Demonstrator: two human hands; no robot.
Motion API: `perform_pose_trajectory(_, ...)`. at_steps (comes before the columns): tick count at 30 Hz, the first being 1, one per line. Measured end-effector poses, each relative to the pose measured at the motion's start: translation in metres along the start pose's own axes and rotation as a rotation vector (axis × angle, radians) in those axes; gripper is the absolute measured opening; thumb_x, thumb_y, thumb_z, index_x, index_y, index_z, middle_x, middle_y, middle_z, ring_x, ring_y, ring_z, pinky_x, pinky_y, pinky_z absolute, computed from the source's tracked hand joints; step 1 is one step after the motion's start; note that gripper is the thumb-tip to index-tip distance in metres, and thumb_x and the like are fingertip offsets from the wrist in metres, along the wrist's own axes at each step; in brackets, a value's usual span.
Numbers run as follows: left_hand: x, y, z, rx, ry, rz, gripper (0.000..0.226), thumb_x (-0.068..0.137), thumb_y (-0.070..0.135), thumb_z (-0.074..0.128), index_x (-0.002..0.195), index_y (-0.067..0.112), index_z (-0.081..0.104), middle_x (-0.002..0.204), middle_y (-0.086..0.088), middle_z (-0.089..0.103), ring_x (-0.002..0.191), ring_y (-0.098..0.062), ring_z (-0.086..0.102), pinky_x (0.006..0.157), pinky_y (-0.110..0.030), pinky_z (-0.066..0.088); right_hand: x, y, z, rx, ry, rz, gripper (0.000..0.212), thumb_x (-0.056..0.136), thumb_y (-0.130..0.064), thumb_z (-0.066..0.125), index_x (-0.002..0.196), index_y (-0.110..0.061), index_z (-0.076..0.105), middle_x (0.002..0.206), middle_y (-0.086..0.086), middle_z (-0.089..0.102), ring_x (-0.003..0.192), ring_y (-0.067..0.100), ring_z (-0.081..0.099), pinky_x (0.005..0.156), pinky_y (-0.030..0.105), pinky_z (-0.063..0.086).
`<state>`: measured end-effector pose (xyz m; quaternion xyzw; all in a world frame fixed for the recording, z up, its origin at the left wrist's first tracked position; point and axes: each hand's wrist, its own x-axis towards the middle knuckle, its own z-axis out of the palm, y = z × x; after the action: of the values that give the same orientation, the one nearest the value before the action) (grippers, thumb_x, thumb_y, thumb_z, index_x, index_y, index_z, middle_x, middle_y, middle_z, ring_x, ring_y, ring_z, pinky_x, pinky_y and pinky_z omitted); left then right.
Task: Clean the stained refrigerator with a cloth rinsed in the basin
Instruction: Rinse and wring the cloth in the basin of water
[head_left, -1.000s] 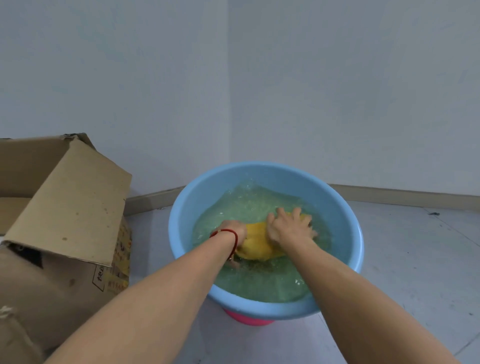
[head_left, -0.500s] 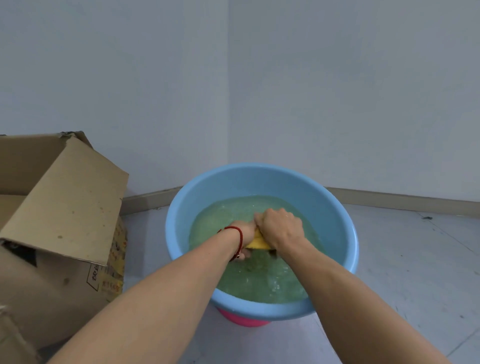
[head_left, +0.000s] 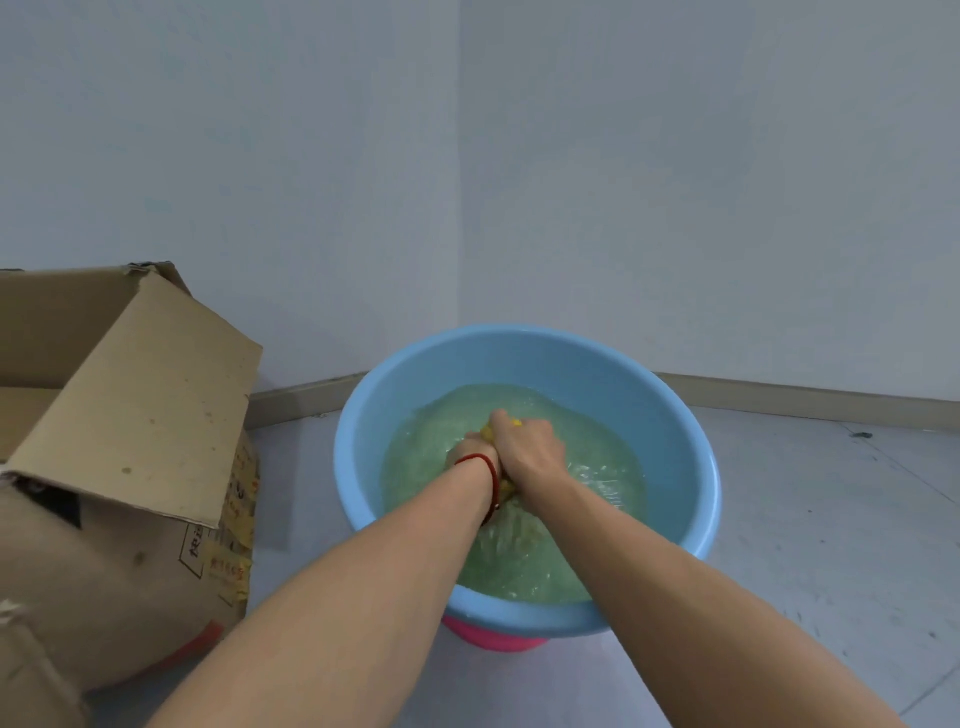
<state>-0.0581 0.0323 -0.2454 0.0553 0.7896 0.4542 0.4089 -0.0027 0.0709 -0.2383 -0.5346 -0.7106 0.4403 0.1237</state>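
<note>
Both hands have pushed farther across the basin (head_left: 691, 441). Left hand (head_left: 475, 451) and right hand (head_left: 530, 447), fingers curled, grip the yellow cloth (head_left: 506, 488) above the water (head_left: 597, 483). Box (head_left: 130, 467) at left.

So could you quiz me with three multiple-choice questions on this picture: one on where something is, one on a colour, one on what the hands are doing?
1. Where does the cardboard box stand?
A. left of the basin
B. right of the basin
C. inside the basin

2. What colour is the basin?
A. green
B. white
C. light blue

3. What are the left hand and right hand doing?
A. hanging idle
B. gripping the yellow cloth together
C. lifting the basin

Answers: 1 A, the box fills the picture's left side. 2 C, its rim and wall are light blue. 3 B, both fists close on the cloth over the water.
</note>
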Motion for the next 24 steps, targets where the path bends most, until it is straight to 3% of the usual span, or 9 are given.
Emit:
perform_pose_trajectory(2,-0.007,-0.002,-0.004,0.047,-0.067,-0.027,0.031,0.105,0.024,0.041,0.076,0.018,0.051,0.067,-0.003,0.050,0.050,-0.015,0.051,0.040,-0.015,0.041,0.000,0.005,-0.010,-0.219,0.043,-0.123,0.047,0.097,-0.049,0.046,0.103,-0.008,0.069,0.109,0.019,0.069,0.094,0.037,0.060,0.078,0.038,0.046)
perform_pose_trajectory(6,-0.007,-0.005,-0.013,0.273,-0.082,-0.038,0.030,0.096,0.030,0.051,0.071,0.015,0.051,0.059,-0.005,0.046,0.040,-0.017,0.038,0.039,-0.013,0.031,0.013,0.009,-0.024,-0.702,0.116,-0.313,0.038,0.104,-0.027,0.038,0.111,-0.011,0.072,0.117,0.016,0.070,0.108,0.038,0.065,0.076,0.037,0.040)
perform_pose_trajectory(8,-0.003,-0.001,-0.020,0.408,0.055,0.063,0.036,0.097,0.040,0.050,0.089,0.007,0.063,0.082,-0.015,0.062,0.045,-0.024,0.050,0.038,-0.020,0.038,0.019,0.015,-0.029,-0.724,0.187,-0.246,0.039,0.105,-0.025,0.032,0.124,-0.013,0.064,0.127,0.014,0.060,0.117,0.037,0.058,0.080,0.040,0.041)
perform_pose_trajectory(10,0.001,-0.004,-0.024,0.562,0.154,0.095,0.051,0.103,0.041,0.036,0.121,0.001,0.062,0.125,-0.023,0.058,0.071,-0.031,0.062,0.050,-0.031,0.051,0.017,0.023,-0.034,-0.758,0.195,-0.147,0.044,0.104,-0.036,0.029,0.132,-0.016,0.056,0.134,0.013,0.046,0.125,0.037,0.045,0.093,0.049,0.043)
perform_pose_trajectory(13,-0.009,-0.005,-0.015,0.559,0.119,0.050,0.055,0.110,0.036,0.022,0.143,0.002,0.050,0.152,-0.021,0.045,0.131,-0.034,0.050,0.104,-0.038,0.042,0.014,0.023,-0.022,-0.617,-0.018,0.056,0.054,0.101,-0.039,0.021,0.145,-0.018,0.046,0.151,0.020,0.034,0.137,0.046,0.034,0.111,0.060,0.032)
perform_pose_trajectory(16,-0.012,-0.002,-0.002,0.231,0.063,-0.032,0.055,0.111,0.032,0.020,0.144,0.000,0.049,0.151,-0.019,0.048,0.139,-0.031,0.047,0.114,-0.036,0.035,0.017,0.008,-0.006,-0.150,-0.210,0.135,0.058,0.092,-0.028,0.021,0.124,-0.003,0.062,0.135,0.021,0.058,0.125,0.042,0.057,0.111,0.057,0.044)
perform_pose_trajectory(19,-0.005,0.001,0.001,0.056,0.051,-0.037,0.054,0.109,0.035,0.027,0.135,-0.001,0.057,0.142,-0.018,0.058,0.129,-0.034,0.057,0.111,-0.041,0.044,0.011,-0.001,0.002,0.183,-0.130,0.172,0.043,0.093,-0.034,0.037,0.098,-0.003,0.067,0.109,0.021,0.069,0.102,0.040,0.068,0.093,0.052,0.058)
perform_pose_trajectory(21,-0.011,0.003,-0.005,0.103,-0.022,0.050,0.049,0.110,0.029,0.030,0.139,-0.003,0.054,0.135,-0.018,0.061,0.121,-0.035,0.062,0.100,-0.041,0.051,0.003,-0.003,-0.002,-0.048,-0.023,-0.034,0.046,0.096,-0.044,0.045,0.101,-0.004,0.068,0.108,0.020,0.069,0.100,0.039,0.064,0.081,0.040,0.052)
perform_pose_trajectory(24,-0.019,0.004,-0.014,0.232,-0.051,0.036,0.038,0.105,0.034,0.044,0.111,0.004,0.067,0.083,-0.014,0.061,0.062,-0.025,0.058,0.049,-0.033,0.044,0.005,0.003,-0.016,-0.486,0.091,-0.296,0.044,0.099,-0.045,0.044,0.100,-0.009,0.070,0.107,0.020,0.069,0.099,0.041,0.065,0.077,0.040,0.045)
